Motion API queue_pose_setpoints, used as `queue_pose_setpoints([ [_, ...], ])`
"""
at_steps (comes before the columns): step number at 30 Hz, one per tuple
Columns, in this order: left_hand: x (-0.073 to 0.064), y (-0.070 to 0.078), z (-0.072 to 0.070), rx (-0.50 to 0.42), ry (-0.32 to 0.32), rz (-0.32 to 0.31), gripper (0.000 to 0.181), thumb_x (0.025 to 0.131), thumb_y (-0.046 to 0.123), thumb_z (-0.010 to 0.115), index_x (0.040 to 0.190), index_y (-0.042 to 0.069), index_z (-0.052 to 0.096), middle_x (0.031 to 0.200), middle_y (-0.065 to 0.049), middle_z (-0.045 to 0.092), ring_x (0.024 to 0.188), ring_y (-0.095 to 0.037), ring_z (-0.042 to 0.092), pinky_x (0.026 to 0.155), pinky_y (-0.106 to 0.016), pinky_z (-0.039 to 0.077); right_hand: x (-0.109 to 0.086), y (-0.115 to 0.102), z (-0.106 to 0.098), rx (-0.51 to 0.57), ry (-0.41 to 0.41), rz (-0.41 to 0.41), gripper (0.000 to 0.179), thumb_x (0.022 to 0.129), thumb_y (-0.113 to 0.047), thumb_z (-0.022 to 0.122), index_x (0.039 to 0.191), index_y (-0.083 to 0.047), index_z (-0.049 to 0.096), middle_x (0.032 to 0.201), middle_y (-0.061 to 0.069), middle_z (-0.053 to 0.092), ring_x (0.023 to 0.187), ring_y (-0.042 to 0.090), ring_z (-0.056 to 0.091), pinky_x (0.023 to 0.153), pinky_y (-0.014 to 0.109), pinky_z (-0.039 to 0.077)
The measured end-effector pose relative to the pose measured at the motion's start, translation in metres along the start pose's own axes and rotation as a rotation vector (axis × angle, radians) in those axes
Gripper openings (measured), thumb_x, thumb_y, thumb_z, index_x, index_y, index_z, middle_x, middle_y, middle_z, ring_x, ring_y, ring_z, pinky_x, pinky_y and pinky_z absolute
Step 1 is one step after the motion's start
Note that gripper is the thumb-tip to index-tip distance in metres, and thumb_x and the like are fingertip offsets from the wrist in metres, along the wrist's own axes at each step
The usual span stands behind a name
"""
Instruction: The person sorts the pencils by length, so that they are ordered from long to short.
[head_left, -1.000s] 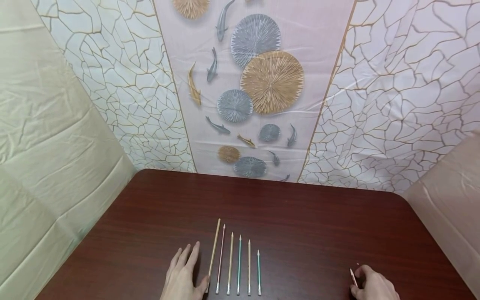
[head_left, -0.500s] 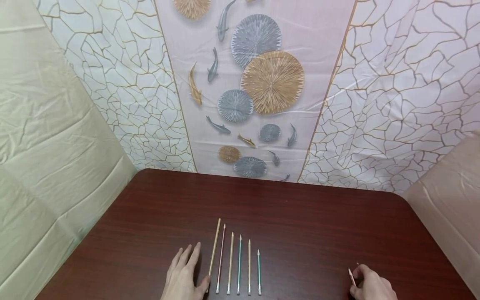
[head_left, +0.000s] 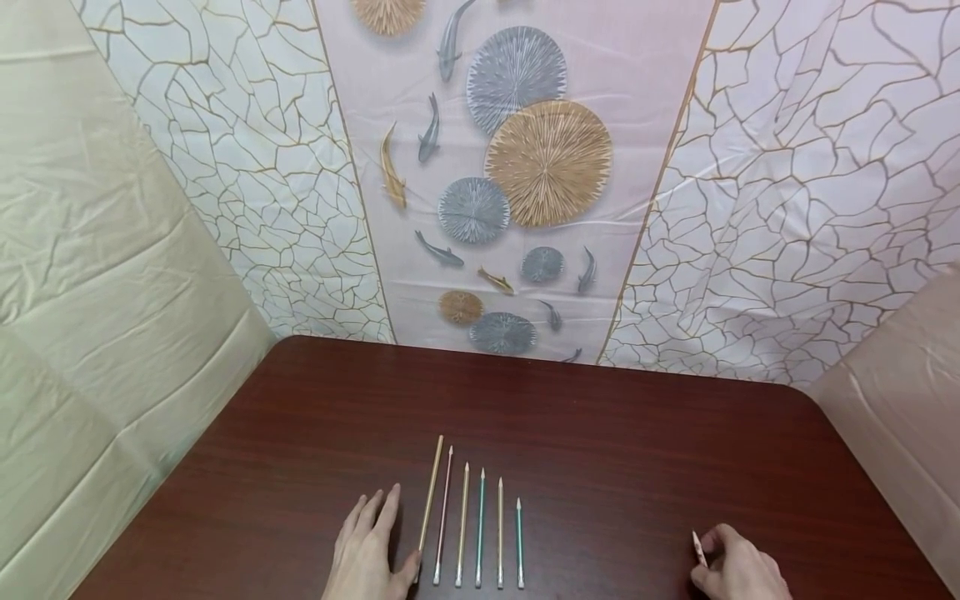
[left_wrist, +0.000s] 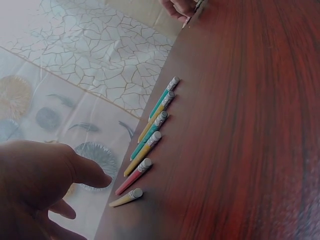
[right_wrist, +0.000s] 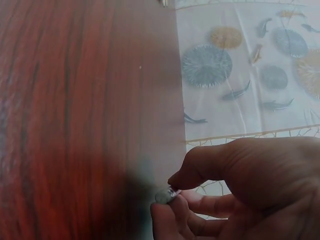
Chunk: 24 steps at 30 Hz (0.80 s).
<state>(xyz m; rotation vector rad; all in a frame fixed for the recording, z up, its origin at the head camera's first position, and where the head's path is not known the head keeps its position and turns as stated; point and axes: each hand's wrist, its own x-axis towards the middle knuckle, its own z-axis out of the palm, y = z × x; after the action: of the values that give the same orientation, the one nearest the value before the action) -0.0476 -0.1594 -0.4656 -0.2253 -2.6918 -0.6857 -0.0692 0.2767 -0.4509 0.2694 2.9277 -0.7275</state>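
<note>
A row of several pencils lies side by side on the table, longest at the left. At the left end is a long yellow pencil (head_left: 430, 504), then a red pencil (head_left: 444, 517); yellow and teal ones follow, down to a short teal pencil (head_left: 520, 546). My left hand (head_left: 365, 550) rests beside the row with fingers spread and extended, its thumb at the near end of the long yellow pencil. Well to the right, my right hand (head_left: 738, 567) pinches a short pencil (head_left: 698, 547) between thumb and fingers. Its eraser end (right_wrist: 164, 195) shows in the right wrist view; its body is mostly hidden.
The dark wooden table (head_left: 600, 450) reaches back to a patterned curtain (head_left: 540, 250) with fish and round motifs. Plain beige cloth (head_left: 97, 333) hangs along the left side, and more cloth (head_left: 900, 400) hangs at the right.
My right hand has shifted slightly left with the short pencil. My left hand and the row of pencils stay in place; the head view has moved a little.
</note>
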Motion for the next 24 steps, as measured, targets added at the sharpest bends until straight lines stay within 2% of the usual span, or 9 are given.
queue_pose_setpoints([
  [6,0.000,-0.001,0.000,0.010,0.011,0.012,0.081,0.067,0.024,0.087,0.136,-0.004,0.055,0.128,-0.031,0.056,0.117,-0.056,0.050,0.088,-0.069,0.042,0.001,-0.004,0.002,0.053,0.018,-0.050,0.031,0.069,-0.014,0.074,0.095,-0.008,0.058,0.072,-0.004,0.056,0.064,0.015,0.051,0.061,0.037,0.042],
  [14,0.000,0.000,-0.001,0.004,-0.011,-0.008,0.081,0.068,0.024,0.086,0.137,-0.003,0.054,0.130,-0.031,0.055,0.119,-0.056,0.048,0.087,-0.073,0.040,-0.002,-0.021,0.002,0.099,0.058,-0.088,0.030,0.068,-0.011,0.073,0.096,-0.009,0.059,0.071,-0.006,0.055,0.063,0.013,0.052,0.062,0.033,0.042],
  [24,0.000,0.001,-0.001,-0.004,-0.021,-0.016,0.082,0.068,0.024,0.086,0.138,-0.003,0.053,0.131,-0.031,0.054,0.121,-0.056,0.047,0.089,-0.073,0.038,-0.008,-0.042,0.010,0.306,0.053,-0.043,0.029,0.069,0.000,0.068,0.096,-0.006,0.058,0.068,-0.002,0.056,0.048,0.017,0.059,0.049,0.029,0.050],
])
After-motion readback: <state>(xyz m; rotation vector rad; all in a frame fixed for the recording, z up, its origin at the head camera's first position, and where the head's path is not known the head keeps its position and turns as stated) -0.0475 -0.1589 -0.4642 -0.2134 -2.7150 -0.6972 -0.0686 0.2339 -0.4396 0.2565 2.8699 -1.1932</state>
